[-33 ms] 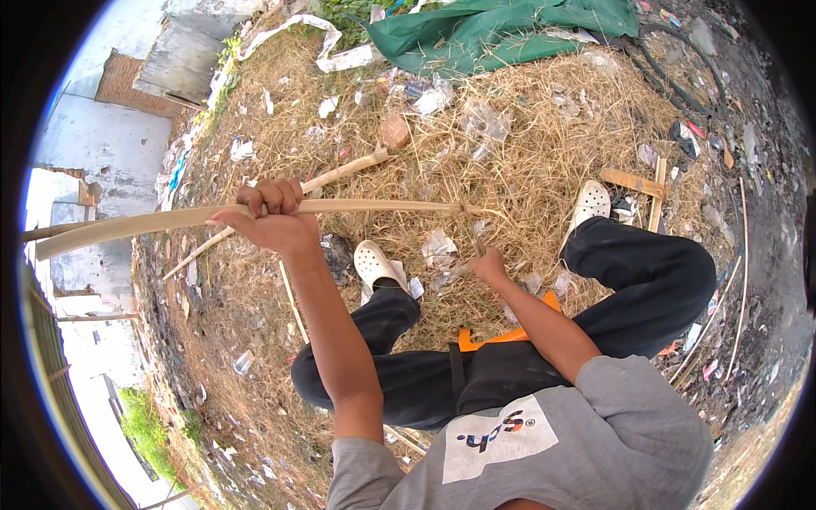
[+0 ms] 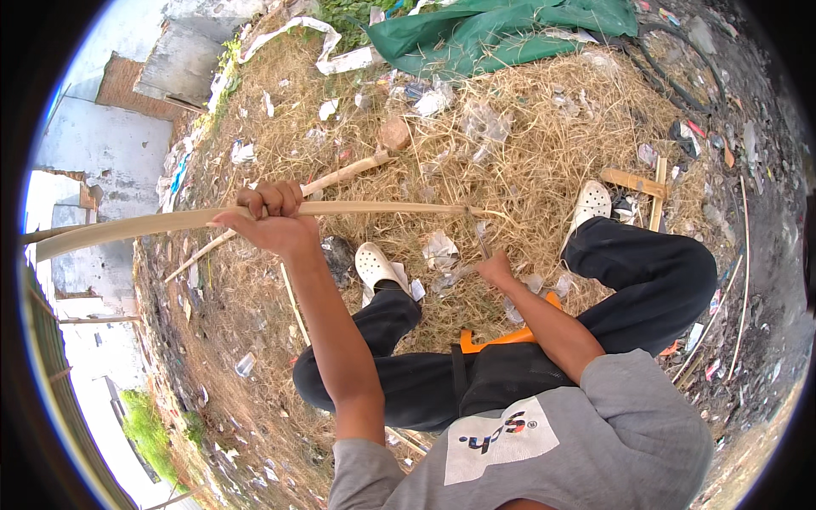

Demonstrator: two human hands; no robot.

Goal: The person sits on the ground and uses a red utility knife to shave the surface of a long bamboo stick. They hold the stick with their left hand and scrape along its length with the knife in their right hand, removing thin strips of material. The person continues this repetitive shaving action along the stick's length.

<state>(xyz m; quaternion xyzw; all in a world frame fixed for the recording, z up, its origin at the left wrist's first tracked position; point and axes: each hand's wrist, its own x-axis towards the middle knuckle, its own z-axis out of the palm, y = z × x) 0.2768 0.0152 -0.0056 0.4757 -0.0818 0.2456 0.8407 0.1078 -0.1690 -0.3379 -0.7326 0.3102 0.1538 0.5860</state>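
My left hand point(image 2: 270, 219) is closed around a long, flat pale strip of bamboo point(image 2: 387, 206). The strip runs from the far left, bending slightly, to a thin end in front of me. My right hand point(image 2: 495, 270) grips a knife point(image 2: 483, 244), its handle hidden by the fingers. The narrow blade points up to the strip and seems to meet it near the thin end. Beyond and below my left hand, a pale stick point(image 2: 340, 174) slants over the ground. An orange tool or piece point(image 2: 510, 337) rests near my lap, partly covered by my right forearm.
Dry grass point(image 2: 510, 144) and litter cover the ground. A green tarp point(image 2: 510, 38) lies at the far side, with a brick lump point(image 2: 393, 133) nearer. Wooden pieces point(image 2: 633, 180) sit beside my right shoe, thin sticks point(image 2: 741, 280) farther right. Broken walls point(image 2: 102, 144) rise at the left.
My right hand and the knife have shifted slightly to the right and nearer to me. My left hand keeps its hold on the bamboo strip.
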